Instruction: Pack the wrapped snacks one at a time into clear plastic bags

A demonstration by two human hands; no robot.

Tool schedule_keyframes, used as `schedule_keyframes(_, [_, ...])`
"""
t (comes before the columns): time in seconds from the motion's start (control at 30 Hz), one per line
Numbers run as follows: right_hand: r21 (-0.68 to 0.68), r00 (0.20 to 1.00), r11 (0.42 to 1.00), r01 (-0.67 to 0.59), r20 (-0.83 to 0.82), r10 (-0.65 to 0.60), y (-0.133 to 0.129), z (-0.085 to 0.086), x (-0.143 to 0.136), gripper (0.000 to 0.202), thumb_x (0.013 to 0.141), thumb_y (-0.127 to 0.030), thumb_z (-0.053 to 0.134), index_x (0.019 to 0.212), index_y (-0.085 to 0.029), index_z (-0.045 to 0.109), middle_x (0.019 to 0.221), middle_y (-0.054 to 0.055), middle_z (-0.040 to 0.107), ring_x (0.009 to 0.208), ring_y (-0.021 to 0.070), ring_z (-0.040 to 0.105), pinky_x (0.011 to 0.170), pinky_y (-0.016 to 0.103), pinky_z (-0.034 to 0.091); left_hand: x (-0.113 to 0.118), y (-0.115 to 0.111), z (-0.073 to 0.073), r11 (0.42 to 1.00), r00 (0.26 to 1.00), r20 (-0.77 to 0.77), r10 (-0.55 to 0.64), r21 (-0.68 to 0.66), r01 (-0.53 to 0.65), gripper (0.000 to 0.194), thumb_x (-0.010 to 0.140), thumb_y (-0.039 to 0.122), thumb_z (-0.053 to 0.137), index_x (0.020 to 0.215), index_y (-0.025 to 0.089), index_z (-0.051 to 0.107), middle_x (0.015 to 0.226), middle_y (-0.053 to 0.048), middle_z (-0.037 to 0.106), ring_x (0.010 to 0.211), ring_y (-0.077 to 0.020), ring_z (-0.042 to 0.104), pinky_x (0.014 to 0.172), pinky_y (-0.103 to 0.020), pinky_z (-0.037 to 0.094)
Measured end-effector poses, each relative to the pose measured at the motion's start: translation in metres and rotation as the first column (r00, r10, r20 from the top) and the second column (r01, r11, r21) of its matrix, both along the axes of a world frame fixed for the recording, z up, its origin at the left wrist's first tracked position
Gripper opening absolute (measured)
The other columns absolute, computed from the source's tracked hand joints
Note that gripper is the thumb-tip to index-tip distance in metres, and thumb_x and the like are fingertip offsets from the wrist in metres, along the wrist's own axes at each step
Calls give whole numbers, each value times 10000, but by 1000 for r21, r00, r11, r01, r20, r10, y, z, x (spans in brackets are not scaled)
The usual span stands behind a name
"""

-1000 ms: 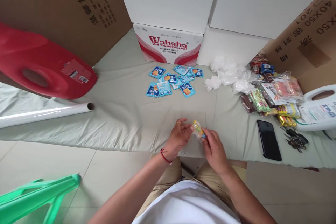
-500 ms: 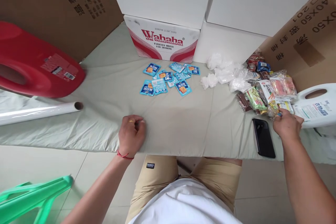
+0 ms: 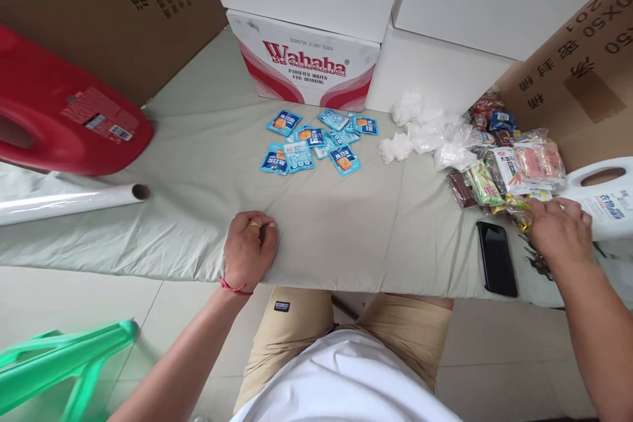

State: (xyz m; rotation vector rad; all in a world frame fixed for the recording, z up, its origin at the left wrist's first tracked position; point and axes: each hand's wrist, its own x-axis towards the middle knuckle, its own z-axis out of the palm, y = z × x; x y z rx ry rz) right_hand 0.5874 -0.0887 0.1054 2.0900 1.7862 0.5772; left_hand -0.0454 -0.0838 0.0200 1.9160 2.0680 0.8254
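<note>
My left hand [image 3: 250,248] rests on the green-grey cloth with its fingers curled in, and nothing shows in it. At the right, my right hand [image 3: 562,231] lies over the near edge of a heap of wrapped snacks [image 3: 486,183], beside a gold-wrapped piece [image 3: 519,211]. Its fingers are spread forward, palm down; what lies under the palm is hidden. Dark keys [image 3: 540,262] stick out below that hand. A black phone [image 3: 497,260] lies to its left. Several blue snack packets [image 3: 299,157] are grouped in the middle, left of crumpled clear plastic bundles [image 3: 426,132].
A red jug [image 3: 74,105] and a white roll [image 3: 74,203] are at the left. Behind the packets stands a Wahaha box [image 3: 306,62]. A white bottle [image 3: 606,194] and a cardboard box [image 3: 593,79] bound the right. A green stool [image 3: 69,359] stands on the floor.
My right hand has moved right and its fingers have spread; the keys now show below it. My left hand stays in place, slightly turned. The camera view has shifted a little.
</note>
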Motion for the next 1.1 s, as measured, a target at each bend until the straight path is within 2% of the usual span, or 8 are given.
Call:
schedule_keyframes(0.13, [-62,995,993,-99,-5,99,13,4,5,454,987,-159,359,1347,-122,633,1250,226,651,1281,358,403,941,456,366,0,-1,-1,1000,1000,4,-7,9,6,250,922,311,485,891,195,705,1073,-102,667,1046,-260,653,914,-373,528])
schedule_keyframes(0.37, [-83,965,962,-262,-23,261,16,-5,-7,441,984,-114,385,1348,-102,632,1229,175,682,1261,313,427,1044,387,360,0,0,-2,1000,1000,-4,5,14,-5,262,925,310,476,887,188,704,1080,-110,668,1047,-262,650,918,-379,529])
schedule_keyframes(0.53, [26,982,983,-179,-48,181,30,-1,-11,400,1034,-223,388,1323,-204,664,1317,126,670,1291,295,401,949,425,368,1,0,0,1000,1000,3,-1,8,1,244,914,311,487,884,191,697,1077,-111,671,1053,-267,649,941,-389,530])
schedule_keyframes(0.63, [150,988,986,-73,-122,92,31,-9,-15,389,1032,-286,410,1285,-222,699,1324,127,644,1242,307,399,899,411,367,1,-1,1,1000,1000,8,9,15,-9,240,914,311,490,881,193,697,1082,-113,671,1061,-270,648,957,-396,531])
schedule_keyframes(0.73, [211,975,978,1,-217,46,28,-26,-24,421,998,-276,436,1318,-135,672,1299,212,567,1144,314,435,863,398,388,1,-1,1,1000,1000,17,11,18,-11,236,913,305,492,876,196,698,1072,-112,671,1059,-271,647,965,-403,530])
schedule_keyframes(0.83, [205,957,978,-23,-278,81,30,-38,-32,484,973,-273,427,1356,-35,601,1275,274,504,1118,311,456,886,391,404,1,-1,2,1000,1000,30,-6,14,6,230,913,302,492,866,200,693,1051,-108,670,1046,-266,647,957,-400,530])
schedule_keyframes(1.0, [268,955,963,40,-293,42,45,-43,-34,468,984,-322,361,1301,-102,624,1240,229,553,1095,318,456,922,407,379,2,-1,3,1000,999,31,-17,4,17,236,920,294,474,856,199,680,1038,-112,665,1038,-271,637,933,-402,524])
schedule_keyframes(1.1, [343,942,938,40,-326,79,43,-45,-40,452,974,-294,376,1302,-108,624,1253,228,571,1138,329,486,928,420,397,3,-2,3,1000,999,42,-8,5,8,238,922,293,468,860,197,677,1035,-111,667,1017,-269,634,910,-397,520])
